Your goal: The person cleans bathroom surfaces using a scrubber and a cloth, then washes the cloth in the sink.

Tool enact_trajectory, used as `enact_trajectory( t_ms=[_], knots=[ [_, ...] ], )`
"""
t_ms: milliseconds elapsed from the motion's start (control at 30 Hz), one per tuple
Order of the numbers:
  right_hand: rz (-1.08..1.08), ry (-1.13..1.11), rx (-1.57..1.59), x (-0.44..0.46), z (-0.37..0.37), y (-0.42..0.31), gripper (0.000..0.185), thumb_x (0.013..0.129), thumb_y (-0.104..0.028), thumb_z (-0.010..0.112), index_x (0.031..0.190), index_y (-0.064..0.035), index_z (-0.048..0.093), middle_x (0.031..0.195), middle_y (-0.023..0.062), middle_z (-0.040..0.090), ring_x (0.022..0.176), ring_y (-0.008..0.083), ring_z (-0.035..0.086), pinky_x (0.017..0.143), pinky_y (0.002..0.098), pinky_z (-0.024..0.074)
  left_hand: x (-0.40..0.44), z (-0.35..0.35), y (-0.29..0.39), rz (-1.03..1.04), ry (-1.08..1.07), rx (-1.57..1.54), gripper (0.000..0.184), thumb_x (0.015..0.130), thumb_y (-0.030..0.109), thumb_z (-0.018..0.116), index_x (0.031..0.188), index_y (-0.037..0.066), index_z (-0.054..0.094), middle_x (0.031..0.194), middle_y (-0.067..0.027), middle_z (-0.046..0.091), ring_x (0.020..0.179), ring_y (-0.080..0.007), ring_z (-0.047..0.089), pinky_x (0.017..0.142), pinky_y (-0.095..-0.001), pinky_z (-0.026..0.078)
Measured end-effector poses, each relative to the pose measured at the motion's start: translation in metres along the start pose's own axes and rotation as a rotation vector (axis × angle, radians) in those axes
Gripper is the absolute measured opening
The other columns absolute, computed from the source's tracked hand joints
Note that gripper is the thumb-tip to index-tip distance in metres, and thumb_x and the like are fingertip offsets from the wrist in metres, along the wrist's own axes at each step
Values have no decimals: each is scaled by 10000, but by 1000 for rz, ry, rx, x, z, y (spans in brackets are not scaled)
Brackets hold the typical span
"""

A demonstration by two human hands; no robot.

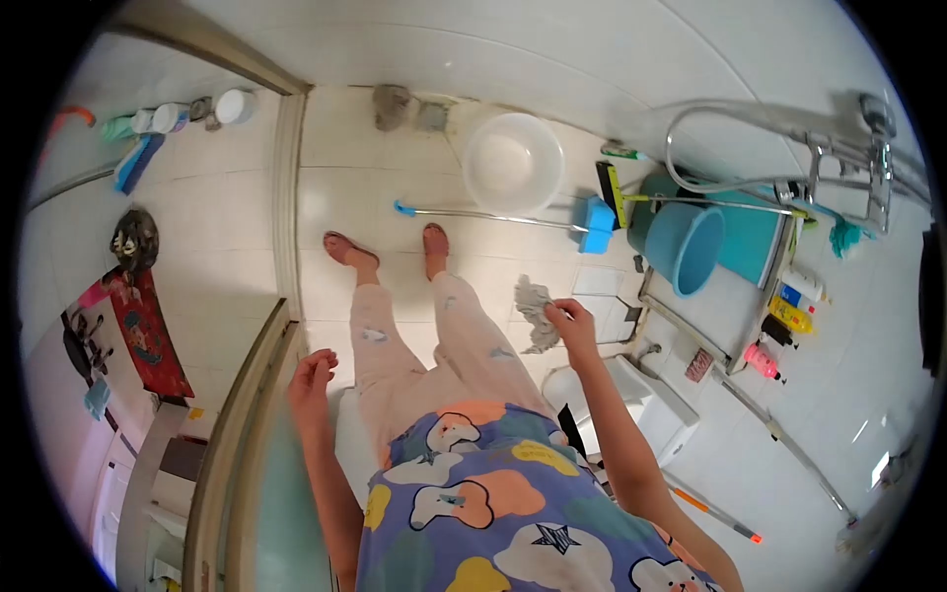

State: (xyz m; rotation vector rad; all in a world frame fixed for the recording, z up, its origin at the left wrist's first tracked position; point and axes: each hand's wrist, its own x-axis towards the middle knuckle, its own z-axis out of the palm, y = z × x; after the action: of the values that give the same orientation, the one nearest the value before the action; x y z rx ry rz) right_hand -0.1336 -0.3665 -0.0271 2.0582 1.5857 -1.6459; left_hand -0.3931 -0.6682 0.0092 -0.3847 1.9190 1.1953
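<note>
A crumpled grey cloth [534, 314] hangs from my right hand [575, 326], whose fingers are pinched on its upper edge. The cloth is held above the tiled floor, to the right of my legs. On the other side, my left hand [316, 375] is raised near the door frame with its fingers curled together and nothing visible in them. A white basin [513, 164] stands on the floor beyond my feet.
A blue dustpan [596, 225] with a long handle lies beside the basin. Farther right are a blue bucket [685, 249], bottles [791, 316] and a shower hose [681, 163]. The door frame [286, 197] runs along the left.
</note>
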Motion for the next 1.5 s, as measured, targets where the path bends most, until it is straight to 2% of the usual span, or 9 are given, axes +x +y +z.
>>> enact_trajectory(
  t_ms=[167, 367, 567, 733, 867, 1033, 1133, 1233, 1500],
  knots=[
    [-79, 6, -84, -17, 46, -40, 206, 778, -167, 661, 892, 2, 627, 793, 28, 601, 734, 97, 528, 665, 241, 432, 32, -60, 24, 83, 9, -82, 179, 883, 124, 537, 1003, 7, 602, 957, -63, 632, 871, -135, 597, 759, -255, 460],
    [-199, -259, 48, -16, 161, -127, 213, 805, -190, 653, 915, -16, 597, 809, -6, 566, 692, 58, 476, 599, 203, 380, 46, -147, 31, 154, 99, -294, 172, 888, 135, 520, 996, 32, 607, 937, -25, 628, 879, -116, 578, 765, -253, 434],
    [-389, -478, -163, -41, 278, -233, 193, 809, -182, 648, 896, -18, 595, 782, -15, 550, 674, 46, 449, 573, 194, 350, 42, -219, 27, 203, 321, -546, 158, 889, 95, 523, 973, -4, 612, 888, -46, 626, 828, -108, 571, 757, -235, 454],
    [-468, -630, -349, -70, 383, -316, 134, 849, -116, 600, 926, -11, 569, 812, 9, 572, 724, 79, 526, 628, 216, 433, 52, -271, 35, 178, 499, -713, 157, 889, 94, 523, 970, -6, 613, 893, -48, 630, 842, -117, 580, 762, -234, 456],
    [-638, -827, -518, -83, 495, -371, 132, 838, -127, 614, 910, -23, 578, 810, -11, 563, 710, 62, 494, 614, 198, 392, 53, -311, 46, 172, 673, -866, 159, 892, 90, 522, 980, -8, 611, 907, -51, 632, 861, -121, 583, 790, -246, 457],
    [-804, -1086, -823, -175, 643, -420, 114, 829, -120, 624, 894, -34, 585, 790, -27, 546, 715, 52, 467, 614, 196, 365, 40, -352, 55, 162, 892, -987, 167, 885, 94, 538, 994, -10, 607, 921, -62, 634, 884, -133, 589, 815, -261, 457],
    [-809, -1301, -900, -249, 719, -412, 117, 821, -114, 637, 892, -32, 594, 793, -32, 545, 723, 50, 457, 634, 198, 363, 43, -383, 54, 188, 1005, -945, 192, 886, 126, 543, 1013, -4, 605, 917, -58, 636, 876, -127, 587, 800, -256, 453],
    [-986, -1532, -1010, -313, 784, -374, 117, 797, -118, 656, 854, -35, 597, 773, -35, 541, 687, 57, 437, 633, 198, 371, 50, -431, 64, 203, 1038, -1003, 199, 882, 146, 556, 1013, 5, 609, 917, -50, 635, 867, -121, 585, 788, -257, 451],
    [-1265, -1983, -1229, -493, 889, -214, 134, 764, -98, 677, 859, -48, 595, 789, -4, 553, 663, 69, 450, 608, 209, 379, 50, -560, -20, 244, 1147, -1347, 350, 935, 322, 456, 1069, 14, 554, 949, -48, 600, 868, -139, 592, 752, -271, 478]
  ],
)
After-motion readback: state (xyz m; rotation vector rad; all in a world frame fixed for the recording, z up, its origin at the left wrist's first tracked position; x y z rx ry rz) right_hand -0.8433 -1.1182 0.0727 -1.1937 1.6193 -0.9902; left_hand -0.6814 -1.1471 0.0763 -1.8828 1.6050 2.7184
